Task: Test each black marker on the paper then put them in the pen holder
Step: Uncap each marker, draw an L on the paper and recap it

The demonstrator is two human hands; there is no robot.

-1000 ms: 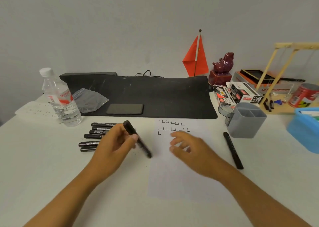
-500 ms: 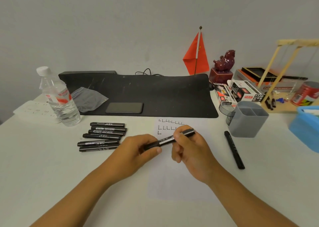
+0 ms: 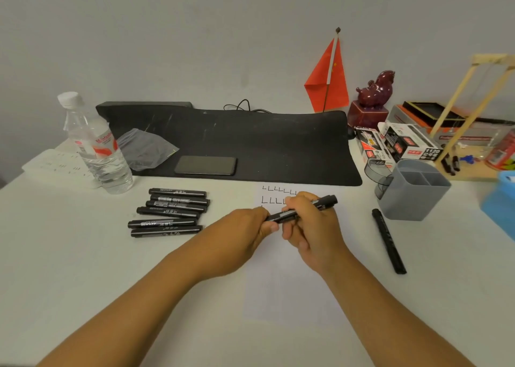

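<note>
- The table (image 3: 83,269) carries all; the black mat (image 3: 250,143) lies at its far side, with a phone (image 3: 205,165) on it
- The paper (image 3: 287,291) lies in front of you, with rows of L marks near its far edge; your hands hide part of the marks
- The holder (image 3: 412,191) stands right of the paper; no marker shows inside it
- Your left hand (image 3: 239,235) and right hand (image 3: 312,227) both have fingers clamped on one marker (image 3: 302,209), held above the paper
- Six spare markers (image 3: 170,212) lie left of the paper, one lone marker (image 3: 388,241) lies right, near the holder
- If you pull the cap with a jerk, I think the tip could stain your fingers or the table
- Your right forearm is near the lone marker and could roll it away
</note>
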